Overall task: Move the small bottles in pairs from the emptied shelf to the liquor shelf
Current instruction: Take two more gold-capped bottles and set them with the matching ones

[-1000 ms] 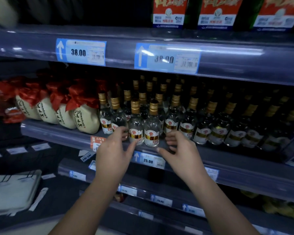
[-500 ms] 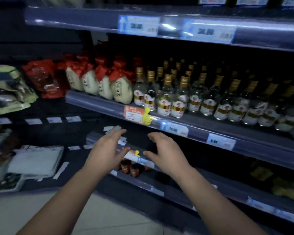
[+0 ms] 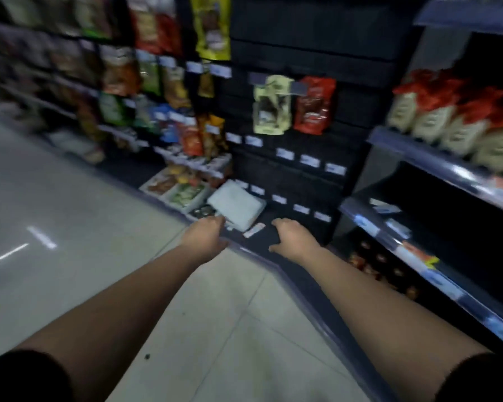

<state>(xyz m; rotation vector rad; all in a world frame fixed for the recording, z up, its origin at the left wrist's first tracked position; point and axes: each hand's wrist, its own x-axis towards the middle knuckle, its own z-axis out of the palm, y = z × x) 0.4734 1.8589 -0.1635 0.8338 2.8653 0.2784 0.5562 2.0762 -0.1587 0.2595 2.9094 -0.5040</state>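
Note:
Both my arms reach forward and down over the aisle floor. My left hand (image 3: 205, 237) and my right hand (image 3: 292, 237) hang with loosely bent fingers and hold nothing. Small dark bottles with red caps (image 3: 381, 269) stand on a low shelf at the right, below and right of my right hand. The liquor shelf (image 3: 445, 166) runs along the upper right; only white jars with red cloth tops (image 3: 459, 120) show on it. The frame is blurred by motion.
A black end panel (image 3: 311, 175) with price tags and two hanging snack bags (image 3: 294, 104) faces me. A white flat pack (image 3: 237, 206) and food trays (image 3: 177, 188) lie on its base. Snack racks line the left; grey tiled floor (image 3: 70, 213) lies lower left.
My hands left the row of clear gold-capped bottles on the liquor shelf and dropped down. The view swung left and down, so those bottles are out of sight.

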